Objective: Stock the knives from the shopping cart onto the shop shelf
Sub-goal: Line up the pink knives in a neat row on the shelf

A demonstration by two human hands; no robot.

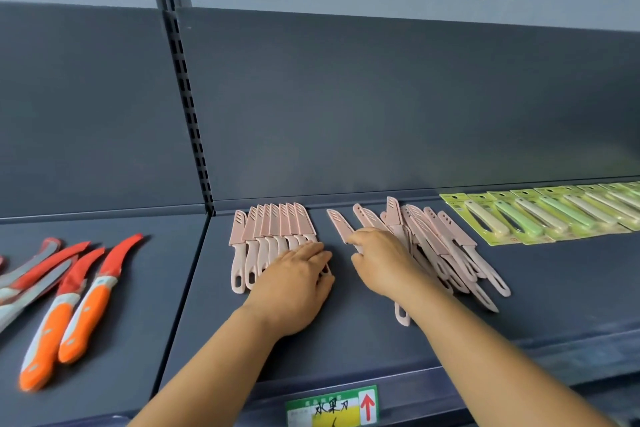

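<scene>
Pink sheathed knives lie on the dark grey shelf [346, 333]: a neat row [270, 236] at left, a loose heap [436, 246] at right. The left hand [294, 284] rests flat, fingers straight, on the row's handles. The right hand [381, 260] pinches a single pink knife [341, 224] between row and heap. A green-and-yellow price tag [332, 407] on the shelf edge reads "水果刀" beside a red arrow.

Even, soft light, faint shadows (wide-angle bending and blur at edges).
</scene>
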